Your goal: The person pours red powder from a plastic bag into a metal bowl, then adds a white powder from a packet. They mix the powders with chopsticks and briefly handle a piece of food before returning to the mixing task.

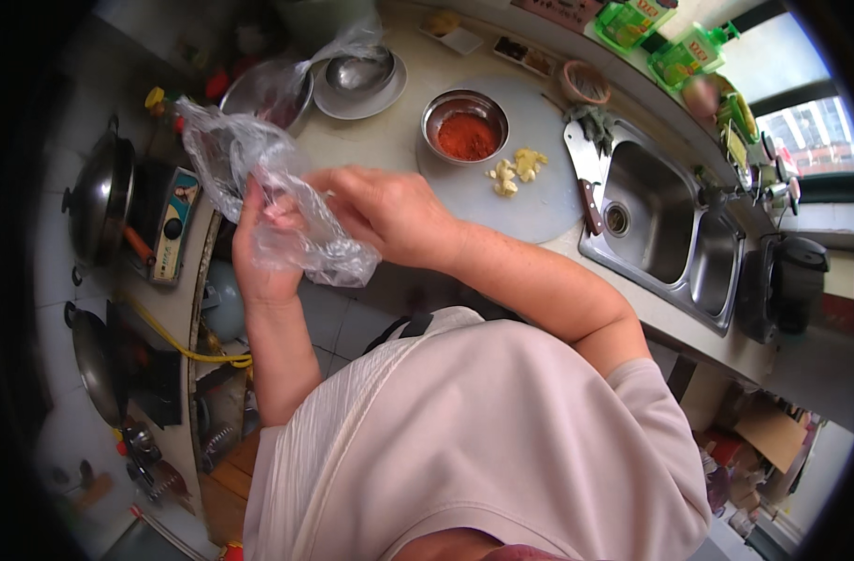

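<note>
My left hand holds a crumpled clear plastic bag from below, its fingers seen partly through the film. At the bag's right side is my right hand, blurred, with its fingertips hidden at the bag's folds. Beyond the hands, a steel bowl of red powder stands on a round, pale cutting board. Peeled garlic cloves and yellowish pieces, perhaps ginger, lie beside the bowl. A cleaver with a wooden handle rests at the board's right edge.
A double steel sink is at the right, near a dark cloth. At the left, a lidded wok sits on a gas stove. A metal bowl on a white plate stands behind the bag. Green soap bottles line the sill.
</note>
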Tool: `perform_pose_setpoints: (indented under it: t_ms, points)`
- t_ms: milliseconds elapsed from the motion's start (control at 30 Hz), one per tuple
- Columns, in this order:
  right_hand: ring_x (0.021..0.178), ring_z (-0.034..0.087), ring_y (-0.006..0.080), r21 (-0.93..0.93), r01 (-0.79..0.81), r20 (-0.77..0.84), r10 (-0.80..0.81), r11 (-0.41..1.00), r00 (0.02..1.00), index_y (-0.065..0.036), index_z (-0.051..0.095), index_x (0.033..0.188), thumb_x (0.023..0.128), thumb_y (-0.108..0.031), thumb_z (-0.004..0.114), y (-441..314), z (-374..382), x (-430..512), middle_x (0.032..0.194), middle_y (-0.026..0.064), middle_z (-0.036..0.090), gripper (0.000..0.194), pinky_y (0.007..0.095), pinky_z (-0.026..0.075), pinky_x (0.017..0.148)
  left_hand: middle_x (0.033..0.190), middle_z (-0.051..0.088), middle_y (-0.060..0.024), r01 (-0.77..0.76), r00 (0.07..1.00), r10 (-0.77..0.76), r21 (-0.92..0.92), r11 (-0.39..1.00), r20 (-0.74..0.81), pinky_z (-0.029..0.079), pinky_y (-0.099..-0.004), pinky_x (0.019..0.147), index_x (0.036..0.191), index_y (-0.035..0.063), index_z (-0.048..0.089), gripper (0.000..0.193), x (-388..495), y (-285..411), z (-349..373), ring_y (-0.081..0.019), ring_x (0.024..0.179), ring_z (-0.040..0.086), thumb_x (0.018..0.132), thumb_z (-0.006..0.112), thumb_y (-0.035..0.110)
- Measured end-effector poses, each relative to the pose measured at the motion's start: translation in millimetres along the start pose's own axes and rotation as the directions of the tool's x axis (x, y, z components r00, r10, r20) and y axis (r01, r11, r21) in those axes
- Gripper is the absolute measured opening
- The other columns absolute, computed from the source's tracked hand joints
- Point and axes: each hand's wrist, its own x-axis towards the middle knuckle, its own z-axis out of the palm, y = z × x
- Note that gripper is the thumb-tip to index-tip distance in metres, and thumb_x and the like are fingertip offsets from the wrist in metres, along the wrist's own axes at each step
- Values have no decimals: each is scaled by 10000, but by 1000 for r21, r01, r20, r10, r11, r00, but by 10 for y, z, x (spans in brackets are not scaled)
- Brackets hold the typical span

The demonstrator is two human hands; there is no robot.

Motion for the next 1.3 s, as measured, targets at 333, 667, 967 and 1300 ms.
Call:
perform_pose_setpoints:
  t_ms: [333, 667, 967, 1300]
  points:
    - [692, 582, 70, 430, -525, 95, 542, 734, 835, -50, 665, 1057, 829, -19, 602, 1128, -51, 158, 852, 20, 596, 239, 264, 486, 599, 970, 642, -116, -60, 974, 80, 101, 993, -213, 581, -305, 757, 1074, -4, 610, 151, 815, -121, -468, -182, 847, 640, 959, 550, 75]
    - [1046, 570, 327, -123, -342, -519, 234, 931, 822, -112, 663, 988, 757, -39, 648, 1040, -560, -174, 1146, 130, 551, 242, 399, 490, 871, 816, 503, -13, 98, 994, -110, -290, 952, -27, 473, -308, 682, 1085, 10, 562, 148, 925, -137, -710, -126, 749, 501, 965, 525, 88]
    - [656, 573, 202, -564, 258, -361, -515, 785, 778, -121, 566, 662, 646, -229, 635, -1075, -1570, -947, 679, 12, 534, 129, 333, 420, 557, 938, 569, -55, 152, 986, -148, 42, 988, -70, 484, -315, 744, 1156, 25, 578, 220, 1167, -141, -863, -168, 843, 548, 947, 562, 91]
    - [563, 445, 167, -585, 145, -638, -563, 798, 524, -135, 414, 533, 753, -154, 599, -1878, -1448, -1557, 643, 2, 427, 287, 290, 341, 488, 968, 583, -75, 209, 978, -207, 97, 973, -28, 470, -320, 748, 1163, 19, 577, 242, 1370, -262, -784, -181, 866, 550, 928, 579, 81]
